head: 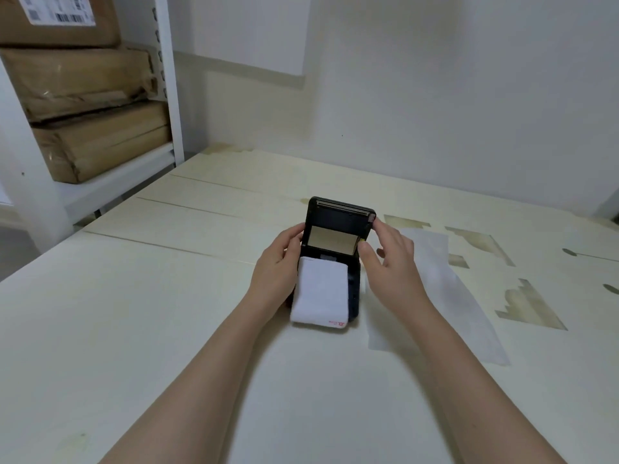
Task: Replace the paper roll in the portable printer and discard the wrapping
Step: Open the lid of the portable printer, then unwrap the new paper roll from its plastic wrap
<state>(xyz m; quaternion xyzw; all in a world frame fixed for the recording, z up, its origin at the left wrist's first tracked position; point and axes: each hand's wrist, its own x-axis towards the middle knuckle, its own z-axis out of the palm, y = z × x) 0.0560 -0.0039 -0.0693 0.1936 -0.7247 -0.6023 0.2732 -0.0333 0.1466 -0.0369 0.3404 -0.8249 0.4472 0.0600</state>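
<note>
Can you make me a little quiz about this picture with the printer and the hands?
1. True or false: the lid of the black printer stands open.
2. What lies flat on the table just right of the printer?
A. a clear wrapping sheet
B. a pair of scissors
C. a red pen
3. Fill in: the loose white paper hangs out over the printer's ____ edge, the one closest to the person.

Key
1. True. The left hand steadies the printer's side and the right hand has its fingers at the lid's corner.
2. A, the wrapping sheet.
3. Near.
</note>
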